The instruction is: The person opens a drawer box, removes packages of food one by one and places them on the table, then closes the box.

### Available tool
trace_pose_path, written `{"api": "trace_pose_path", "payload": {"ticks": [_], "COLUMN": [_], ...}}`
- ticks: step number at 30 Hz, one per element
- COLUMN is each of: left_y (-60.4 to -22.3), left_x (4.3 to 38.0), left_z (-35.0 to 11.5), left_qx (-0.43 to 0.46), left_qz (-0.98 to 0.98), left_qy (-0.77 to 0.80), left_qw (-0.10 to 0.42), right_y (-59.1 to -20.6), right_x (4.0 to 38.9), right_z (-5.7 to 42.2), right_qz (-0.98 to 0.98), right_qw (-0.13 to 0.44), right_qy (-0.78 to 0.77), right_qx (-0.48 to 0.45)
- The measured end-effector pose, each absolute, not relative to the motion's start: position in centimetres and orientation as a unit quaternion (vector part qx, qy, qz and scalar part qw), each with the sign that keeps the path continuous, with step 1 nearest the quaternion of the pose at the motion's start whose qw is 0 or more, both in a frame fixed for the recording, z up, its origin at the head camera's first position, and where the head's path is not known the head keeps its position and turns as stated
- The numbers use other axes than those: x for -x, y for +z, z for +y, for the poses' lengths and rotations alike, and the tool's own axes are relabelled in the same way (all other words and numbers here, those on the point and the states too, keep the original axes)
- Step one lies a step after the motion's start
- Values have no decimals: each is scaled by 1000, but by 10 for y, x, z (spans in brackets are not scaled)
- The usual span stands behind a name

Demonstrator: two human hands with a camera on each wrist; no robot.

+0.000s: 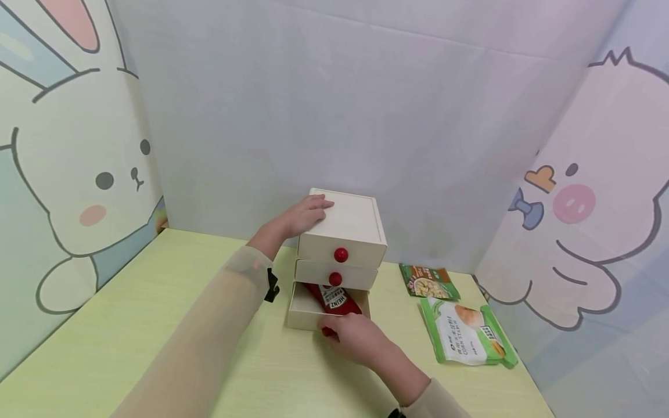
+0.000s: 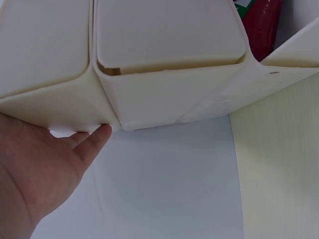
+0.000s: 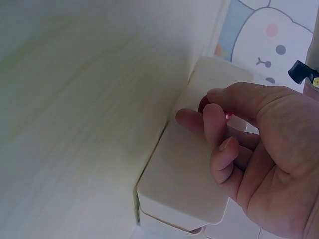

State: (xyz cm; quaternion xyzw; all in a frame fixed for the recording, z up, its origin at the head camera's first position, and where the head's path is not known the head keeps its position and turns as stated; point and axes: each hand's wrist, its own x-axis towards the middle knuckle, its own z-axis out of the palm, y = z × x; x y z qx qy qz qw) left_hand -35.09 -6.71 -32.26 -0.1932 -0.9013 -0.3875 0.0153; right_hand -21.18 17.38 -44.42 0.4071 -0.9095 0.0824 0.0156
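Observation:
A small white chest of drawers [image 1: 345, 217] with red round knobs stands near the back of the table. Its bottom drawer [image 1: 303, 313] is pulled out, and a red Heinz packet [image 1: 337, 299] lies inside, partly covered by the drawer above. My left hand [image 1: 305, 216] rests on the top and left side of the chest, fingers fairly straight. With thumb and fingers my right hand [image 1: 355, 339] pinches the red knob [image 3: 203, 103] of the bottom drawer. In the left wrist view, my left hand [image 2: 45, 167] touches the chest's side.
To the right of the chest lie a green and brown food packet [image 1: 428, 283] and a green and white corn starch bag [image 1: 466, 334]. Behind the chest hangs a pale cloth wall [image 1: 355, 116]. The pale yellow-green table [image 1: 251, 371] extends left and in front.

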Motion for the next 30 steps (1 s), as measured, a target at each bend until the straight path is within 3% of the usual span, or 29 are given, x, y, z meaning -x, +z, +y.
{"api": "trace_pose_path", "payload": {"ticks": [30], "left_y": [-321], "left_x": [350], "left_z": [-66], "left_qx": [195], "left_qz": [-899], "left_qy": [-391], "left_qw": [16], "right_y": [-445], "right_x": [214], "right_z": [178], "right_qz": [-914], "right_qw": [44], "right_qy": [99], "right_qx": [-391]}}
